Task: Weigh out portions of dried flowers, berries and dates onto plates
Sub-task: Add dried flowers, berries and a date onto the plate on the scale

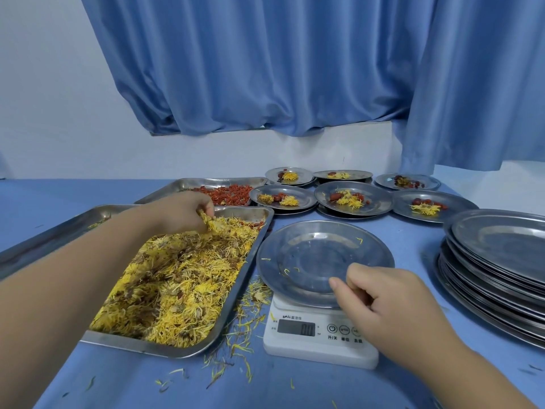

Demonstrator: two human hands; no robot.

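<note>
Blue cloth covers the table [118, 385] in front of you, blue curtain [265, 69] hanging behind. Far left, the long flower tray [147, 348] runs away from you, heaped with dried yellow flowers [177, 284]. Your left hand [182, 211] is at its far right corner, fingers and thumb curled down and pinching a clump of flowers [213, 224] just above the pile. Behind it sits the berry tray [206, 183] with red berries [233, 194]. Now the relation that matters: the plate on the scale [312, 255] lies to the right of that clump and a little nearer to you, just past the tray's right rim, so I'd judge a short sideways carry does it. It holds only a few stray petals, and the scale [309, 340] seems to read zero. Your right hand [392, 299] hangs over the plate's near rim, fingers loosely curled; whether it grips the rim, you can't tell. It's nearer the plate, but the left has the load. Behind are filled plates [354, 199], and at far right the stack of empty plates [495, 261].
</note>
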